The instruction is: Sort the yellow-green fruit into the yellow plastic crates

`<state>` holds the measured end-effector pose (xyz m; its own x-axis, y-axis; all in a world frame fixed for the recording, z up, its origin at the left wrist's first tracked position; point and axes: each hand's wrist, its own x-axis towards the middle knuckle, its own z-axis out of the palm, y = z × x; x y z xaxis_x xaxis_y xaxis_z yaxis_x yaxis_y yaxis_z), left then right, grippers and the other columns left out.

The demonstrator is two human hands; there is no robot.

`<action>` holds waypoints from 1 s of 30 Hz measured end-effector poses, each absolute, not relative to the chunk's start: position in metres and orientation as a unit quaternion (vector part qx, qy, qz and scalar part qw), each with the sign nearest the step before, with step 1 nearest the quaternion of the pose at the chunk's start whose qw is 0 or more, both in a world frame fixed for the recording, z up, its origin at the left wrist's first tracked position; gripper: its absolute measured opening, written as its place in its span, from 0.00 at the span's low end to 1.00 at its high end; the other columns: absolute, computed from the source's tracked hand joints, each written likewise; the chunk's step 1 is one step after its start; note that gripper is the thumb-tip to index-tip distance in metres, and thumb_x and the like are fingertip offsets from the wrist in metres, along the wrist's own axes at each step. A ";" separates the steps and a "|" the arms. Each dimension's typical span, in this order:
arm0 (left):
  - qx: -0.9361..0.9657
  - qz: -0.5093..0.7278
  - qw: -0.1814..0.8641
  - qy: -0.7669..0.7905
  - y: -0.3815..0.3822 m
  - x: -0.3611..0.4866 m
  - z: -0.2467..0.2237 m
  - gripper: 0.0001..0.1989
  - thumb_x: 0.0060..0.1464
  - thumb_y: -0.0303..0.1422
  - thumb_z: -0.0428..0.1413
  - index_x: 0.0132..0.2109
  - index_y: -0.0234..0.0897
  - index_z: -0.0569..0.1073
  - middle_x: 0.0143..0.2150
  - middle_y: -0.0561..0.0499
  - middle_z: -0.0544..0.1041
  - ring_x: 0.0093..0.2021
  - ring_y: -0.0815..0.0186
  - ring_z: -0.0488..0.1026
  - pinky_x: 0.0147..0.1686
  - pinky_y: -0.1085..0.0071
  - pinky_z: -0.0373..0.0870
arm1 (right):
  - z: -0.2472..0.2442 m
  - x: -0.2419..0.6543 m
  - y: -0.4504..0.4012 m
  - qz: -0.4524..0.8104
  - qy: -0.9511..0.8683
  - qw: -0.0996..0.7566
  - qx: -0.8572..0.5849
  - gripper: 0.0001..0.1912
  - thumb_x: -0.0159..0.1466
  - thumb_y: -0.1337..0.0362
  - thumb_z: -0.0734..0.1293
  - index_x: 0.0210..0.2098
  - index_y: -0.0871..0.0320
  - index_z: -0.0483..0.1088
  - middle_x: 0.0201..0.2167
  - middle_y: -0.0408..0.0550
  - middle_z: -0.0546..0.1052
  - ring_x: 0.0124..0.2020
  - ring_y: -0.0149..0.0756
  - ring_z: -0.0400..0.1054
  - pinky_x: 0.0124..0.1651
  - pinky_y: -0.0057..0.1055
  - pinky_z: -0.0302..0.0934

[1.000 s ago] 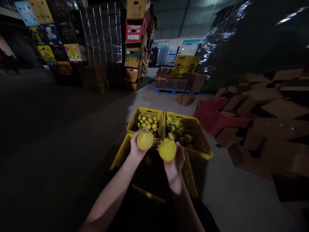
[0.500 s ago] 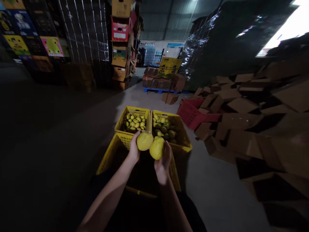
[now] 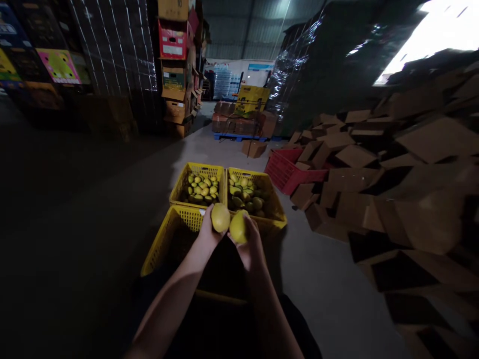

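Note:
My left hand (image 3: 209, 229) is closed around a rounded yellow fruit (image 3: 220, 218), its kind unclear. My right hand (image 3: 250, 242) grips a second fruit, greener and slightly pear-shaped (image 3: 238, 227). Both fruits are held side by side, close together, above a yellow plastic crate (image 3: 159, 244) whose inside is dark. Beyond it stand two more yellow crates: the far left crate (image 3: 175, 192) and the far right crate (image 3: 277, 212). Each contains many similar fruits, such as the yellow-green ones (image 3: 204, 188) on the left. Some of the fingers are hidden behind the fruits.
Flattened and open cardboard boxes (image 3: 355, 189) pile up on the right, with a red crate (image 3: 282, 172) at their edge. Ahead, a blue pallet (image 3: 239, 136) bears cartons. Stacked boxes (image 3: 175, 80) and wrapped loads stand at the back left. Grey concrete floor (image 3: 307, 279) surrounds the crates.
The view has shifted, so the crates appear further left. Both fruits have turned in my hands, and the right hand now wraps further around its fruit.

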<state>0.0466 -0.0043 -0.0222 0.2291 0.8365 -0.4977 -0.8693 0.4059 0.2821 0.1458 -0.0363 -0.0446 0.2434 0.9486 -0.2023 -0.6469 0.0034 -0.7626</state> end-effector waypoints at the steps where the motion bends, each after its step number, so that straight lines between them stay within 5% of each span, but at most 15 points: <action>1: -0.018 0.545 0.783 0.299 -0.005 0.046 -0.021 0.11 0.55 0.38 0.54 0.33 0.34 0.72 0.23 0.50 0.75 0.23 0.66 0.73 0.26 0.72 0.72 | -0.041 0.145 -0.037 0.609 -0.164 0.668 -0.395 0.12 0.54 0.57 0.70 0.35 0.55 0.71 0.26 0.38 0.78 0.25 0.30 0.72 0.28 0.24 0.66; 9: -0.067 0.550 0.784 0.281 0.002 0.037 -0.023 0.15 0.60 0.35 0.45 0.44 0.33 0.74 0.28 0.46 0.76 0.28 0.64 0.75 0.28 0.69 0.74 | -0.034 0.144 -0.032 0.654 -0.081 0.637 -0.400 0.06 0.56 0.59 0.66 0.30 0.54 0.70 0.21 0.38 0.77 0.19 0.31 0.70 0.26 0.29 0.68; 16: -0.043 0.550 0.772 0.316 0.003 0.023 -0.025 0.10 0.59 0.38 0.52 0.43 0.37 0.72 0.31 0.50 0.77 0.33 0.63 0.76 0.35 0.62 0.78 | -0.038 0.146 -0.030 0.654 -0.004 0.647 -0.391 0.04 0.57 0.61 0.66 0.31 0.54 0.71 0.23 0.37 0.78 0.23 0.30 0.72 0.32 0.30 0.71; 24: -0.053 0.556 0.768 0.314 0.006 0.008 -0.023 0.16 0.58 0.40 0.54 0.47 0.32 0.72 0.31 0.46 0.78 0.33 0.62 0.78 0.28 0.68 0.78 | -0.042 0.140 -0.026 0.656 0.020 0.665 -0.356 0.03 0.58 0.63 0.67 0.31 0.55 0.70 0.26 0.40 0.79 0.31 0.34 0.76 0.41 0.39 0.74; 30: -0.063 0.507 0.795 0.327 -0.001 -0.002 -0.021 0.26 0.56 0.48 0.54 0.48 0.25 0.73 0.29 0.43 0.77 0.25 0.66 0.76 0.22 0.76 0.75 | -0.068 0.142 -0.013 0.662 0.016 0.644 -0.384 0.08 0.59 0.57 0.67 0.30 0.55 0.70 0.24 0.40 0.78 0.29 0.34 0.76 0.36 0.35 0.75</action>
<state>-0.0023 -0.0005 -0.0210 0.2712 0.7653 -0.5837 -0.8475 0.4773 0.2320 0.1415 -0.0126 -0.0679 0.1240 0.8394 -0.5292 -0.8644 -0.1705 -0.4730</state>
